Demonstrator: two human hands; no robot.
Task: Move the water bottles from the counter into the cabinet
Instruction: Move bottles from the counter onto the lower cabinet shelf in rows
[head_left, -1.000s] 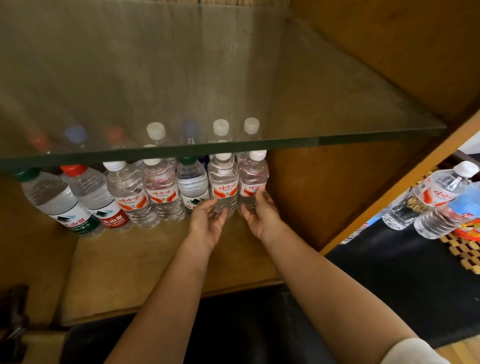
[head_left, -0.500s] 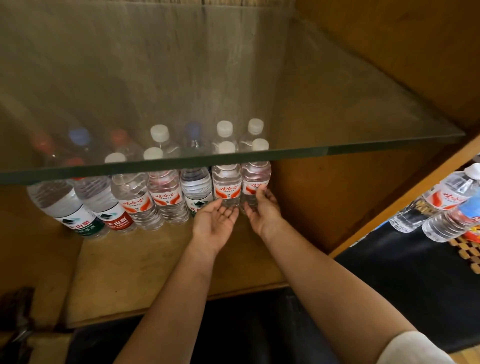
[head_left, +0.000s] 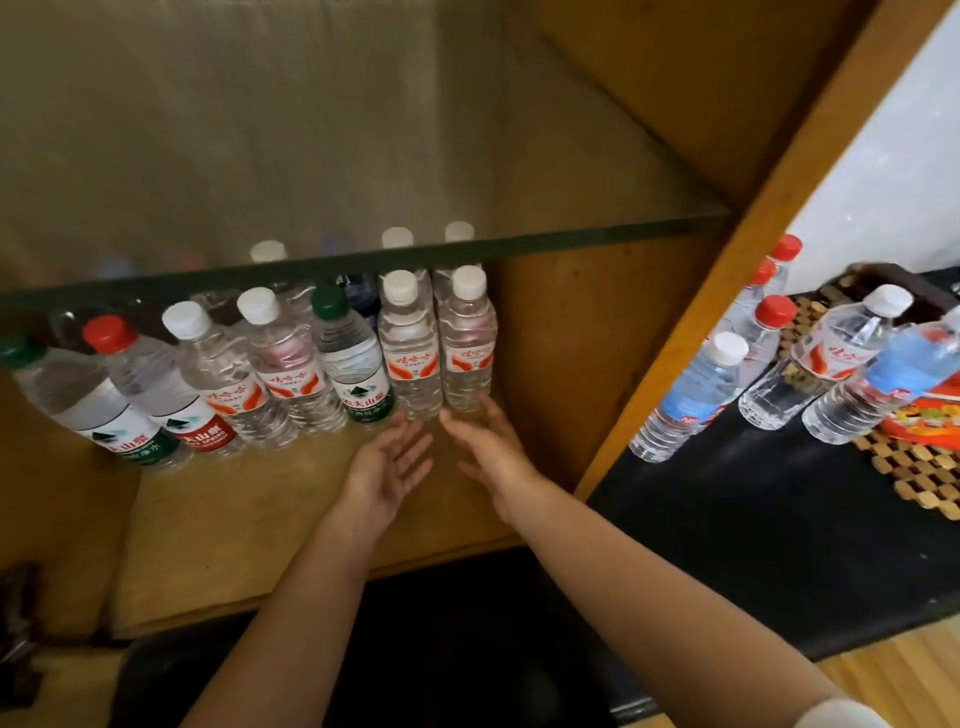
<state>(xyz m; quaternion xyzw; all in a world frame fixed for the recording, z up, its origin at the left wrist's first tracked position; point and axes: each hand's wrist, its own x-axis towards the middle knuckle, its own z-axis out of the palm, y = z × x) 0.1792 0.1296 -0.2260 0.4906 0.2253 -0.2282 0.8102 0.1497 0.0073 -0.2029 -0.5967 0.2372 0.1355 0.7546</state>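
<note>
Several water bottles stand in rows on the wooden cabinet shelf (head_left: 270, 525) under a glass shelf (head_left: 363, 254). The two rightmost front bottles, white-capped with red labels (head_left: 410, 358) (head_left: 467, 353), stand upright side by side. My left hand (head_left: 387, 467) is open, palm up, just in front of them and apart from them. My right hand (head_left: 488, 447) is open too, its fingertips at the base of the rightmost bottle. Several more bottles (head_left: 696, 395) (head_left: 826, 364) stand on the black counter (head_left: 753, 545) to the right.
A wooden cabinet side post (head_left: 727, 291) separates the shelf from the counter. A woven mat (head_left: 919, 467) and a red packet (head_left: 930, 415) lie at the counter's right edge. Free shelf space lies right of the bottle row. A dark object (head_left: 18, 623) sits at lower left.
Both hands have let go of the two rightmost bottles and drawn back a little toward me. The view has shifted, showing more of the counter and its bottles.
</note>
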